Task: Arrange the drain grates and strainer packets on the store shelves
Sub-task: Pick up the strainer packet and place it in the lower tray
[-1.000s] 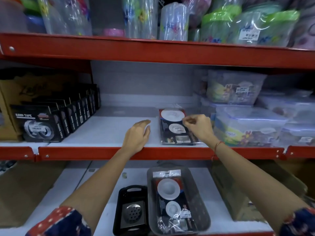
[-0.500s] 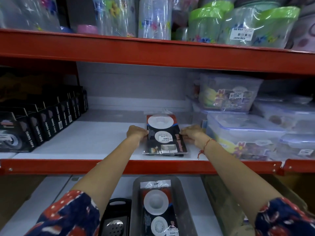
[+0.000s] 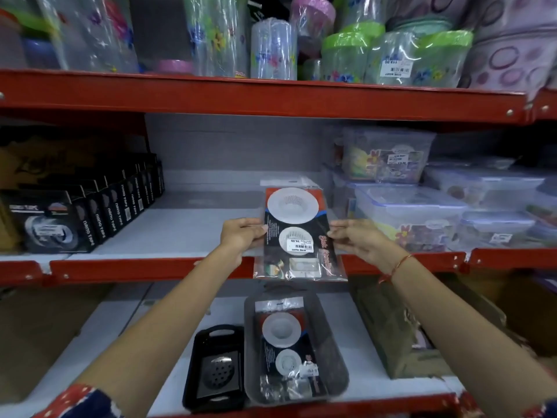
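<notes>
A strainer packet (image 3: pixel 297 233), black card with two white round strainers in clear plastic, is held upright and tilted over the front edge of the middle shelf (image 3: pixel 150 268). My left hand (image 3: pixel 242 236) grips its left edge and my right hand (image 3: pixel 358 239) grips its right edge. Below, on the lower shelf, a grey plastic basket (image 3: pixel 337 357) holds more strainer packets (image 3: pixel 283 342). To the left of the basket sits a black tray (image 3: pixel 199 357) with a metal drain grate (image 3: pixel 218 372) in it.
Black nano tape boxes (image 3: pixel 90 218) line the middle shelf's left side. Clear lidded food containers (image 3: pixel 422 212) are stacked on its right. Plastic jars (image 3: pixel 346 55) fill the top shelf. Cardboard boxes (image 3: pixel 391 327) stand on the lower shelf's right.
The strainer packet lay flat on the middle shelf; both hands have taken its edges and lifted it upright toward the shelf's front edge.
</notes>
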Action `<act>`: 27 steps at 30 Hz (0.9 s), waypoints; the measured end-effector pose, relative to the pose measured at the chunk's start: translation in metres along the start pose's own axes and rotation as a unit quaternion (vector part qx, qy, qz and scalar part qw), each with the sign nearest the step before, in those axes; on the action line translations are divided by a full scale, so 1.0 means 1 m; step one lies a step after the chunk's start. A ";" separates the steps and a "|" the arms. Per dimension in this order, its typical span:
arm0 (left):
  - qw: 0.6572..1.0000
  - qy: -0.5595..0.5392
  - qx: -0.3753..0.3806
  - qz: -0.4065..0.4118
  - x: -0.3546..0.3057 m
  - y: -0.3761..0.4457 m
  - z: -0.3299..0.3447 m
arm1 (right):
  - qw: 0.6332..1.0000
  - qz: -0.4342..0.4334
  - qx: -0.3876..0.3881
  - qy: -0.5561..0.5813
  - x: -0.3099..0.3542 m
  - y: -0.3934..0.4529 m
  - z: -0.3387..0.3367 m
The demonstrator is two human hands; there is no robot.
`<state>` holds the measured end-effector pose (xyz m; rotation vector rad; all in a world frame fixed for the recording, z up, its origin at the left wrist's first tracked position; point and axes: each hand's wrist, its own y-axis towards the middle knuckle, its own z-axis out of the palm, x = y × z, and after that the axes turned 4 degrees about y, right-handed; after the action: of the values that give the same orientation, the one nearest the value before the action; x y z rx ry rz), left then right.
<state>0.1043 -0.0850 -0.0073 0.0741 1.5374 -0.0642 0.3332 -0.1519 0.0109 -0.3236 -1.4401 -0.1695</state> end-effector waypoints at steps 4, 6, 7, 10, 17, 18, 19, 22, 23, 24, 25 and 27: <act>1.000 0.006 0.026 0.013 0.016 -0.053 -0.012 | 1.000 0.016 0.023 -0.009 -0.024 -0.056 -0.008; 0.999 0.015 0.036 0.014 0.029 -0.076 -0.018 | 0.999 0.024 0.028 -0.019 -0.039 -0.079 -0.013; 0.999 0.022 0.042 0.015 0.037 -0.087 -0.020 | 0.999 0.029 0.030 -0.019 -0.048 -0.090 -0.017; 0.998 0.034 0.050 0.002 0.066 -0.122 -0.026 | 0.998 0.050 0.038 -0.025 -0.077 -0.124 -0.027; 0.994 0.057 0.072 -0.055 0.132 -0.181 -0.034 | 0.990 0.133 0.047 -0.023 -0.146 -0.167 -0.048; 0.994 0.059 0.074 -0.061 0.140 -0.186 -0.035 | 0.988 0.146 0.050 -0.025 -0.154 -0.170 -0.049; 0.993 0.063 0.076 -0.068 0.148 -0.191 -0.034 | 0.986 0.158 0.049 -0.026 -0.161 -0.173 -0.050; 0.990 0.073 0.067 -0.100 0.165 -0.195 -0.032 | 0.982 0.187 0.033 -0.026 -0.178 -0.172 -0.050; 0.989 0.072 0.063 -0.112 0.169 -0.193 -0.032 | 0.980 0.193 0.030 -0.032 -0.181 -0.169 -0.048; 0.988 0.067 0.059 -0.125 0.172 -0.191 -0.031 | 0.979 0.199 0.027 -0.039 -0.183 -0.164 -0.047; 0.987 0.058 0.055 -0.138 0.175 -0.187 -0.030 | 0.978 0.202 0.021 -0.046 -0.186 -0.158 -0.046; 0.985 0.047 0.048 -0.158 0.180 -0.177 -0.029 | 0.978 0.199 0.011 -0.060 -0.189 -0.144 -0.041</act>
<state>0.0656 -0.2574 -0.1892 -0.0929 1.6291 -0.3911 0.3032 -0.3159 -0.1629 -0.6054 -1.4649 0.1939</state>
